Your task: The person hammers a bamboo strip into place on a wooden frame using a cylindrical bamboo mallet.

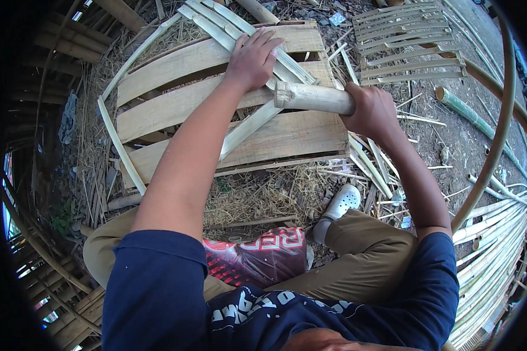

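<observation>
My right hand [372, 111] grips a short, thick, pale bamboo club [315, 97] by its right end. The club's other end is over the crossing of several split bamboo strips [216, 32]; I cannot tell whether it touches them. My left hand [253, 60] lies on these strips, its fingers stretched out and apart. Another strip [250, 130] slants down to the left from under the club. Beneath it all is a low slatted wooden platform [175, 117]. A long thin strip [120, 143] bends around the platform's left side.
A bamboo slat rack [410, 44] lies at the far right. Near it are a green bamboo pole [474, 114] and a tall curved pole [503, 131]. Many long bamboo strips [492, 257] are piled at right. Straw and offcuts [263, 196] litter the ground before my crossed legs.
</observation>
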Demonstrator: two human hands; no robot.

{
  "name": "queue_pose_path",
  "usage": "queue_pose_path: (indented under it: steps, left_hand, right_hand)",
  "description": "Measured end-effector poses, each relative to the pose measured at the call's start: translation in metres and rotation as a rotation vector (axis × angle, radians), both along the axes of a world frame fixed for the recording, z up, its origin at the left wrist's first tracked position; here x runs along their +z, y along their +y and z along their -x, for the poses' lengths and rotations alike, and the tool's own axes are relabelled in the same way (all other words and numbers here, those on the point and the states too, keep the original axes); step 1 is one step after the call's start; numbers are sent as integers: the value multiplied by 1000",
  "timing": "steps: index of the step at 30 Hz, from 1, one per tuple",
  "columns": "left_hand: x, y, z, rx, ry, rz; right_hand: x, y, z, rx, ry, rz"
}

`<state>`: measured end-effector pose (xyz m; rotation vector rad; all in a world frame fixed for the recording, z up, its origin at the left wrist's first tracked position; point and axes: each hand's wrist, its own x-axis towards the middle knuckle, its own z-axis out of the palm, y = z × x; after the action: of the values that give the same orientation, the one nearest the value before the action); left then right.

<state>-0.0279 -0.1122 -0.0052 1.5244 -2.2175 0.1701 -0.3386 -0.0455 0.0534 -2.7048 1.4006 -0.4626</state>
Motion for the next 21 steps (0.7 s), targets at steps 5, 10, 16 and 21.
queue_pose_path:
  steps: [5,10,16,21]
  left_hand:
    - [1,1,1,5,-4,-13]
    - [0,1,-1,7,-3,0]
    - [0,-2,-3,4,0,6]
    - [-1,-1,0,-8,6,-2]
  right_hand:
    - [8,4,0,-8,-54,33]
    - [10,6,2,-36,-68,35]
    - [2,9,8,-148,85,113]
    - [10,14,21,-150,-179,96]
